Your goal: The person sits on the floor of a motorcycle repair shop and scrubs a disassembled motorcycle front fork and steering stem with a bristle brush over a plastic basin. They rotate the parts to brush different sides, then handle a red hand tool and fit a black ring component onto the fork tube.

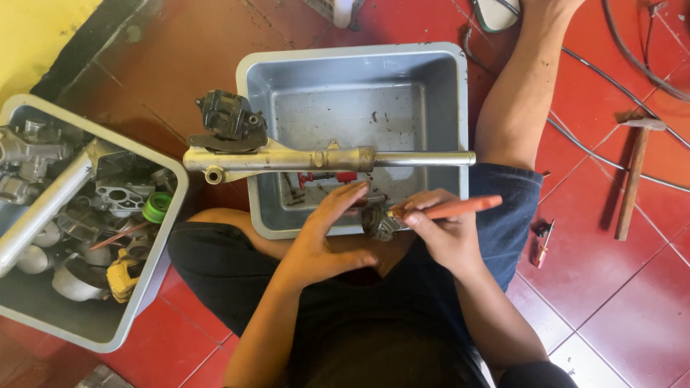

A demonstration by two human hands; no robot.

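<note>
While right hand (442,233) grips orange-handled tool (453,208) — left hand (323,233) open

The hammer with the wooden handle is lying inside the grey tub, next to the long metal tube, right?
Not quite. The hammer with the wooden handle lies on the red tiled floor, off to the person's right, outside the grey tub. The long metal tube rests across that tub. The head view shows this.

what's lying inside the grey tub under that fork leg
Inside the grey tub, a red part and small dark metal pieces lie near the front wall. The fork leg and left hand cover the rest.
</note>
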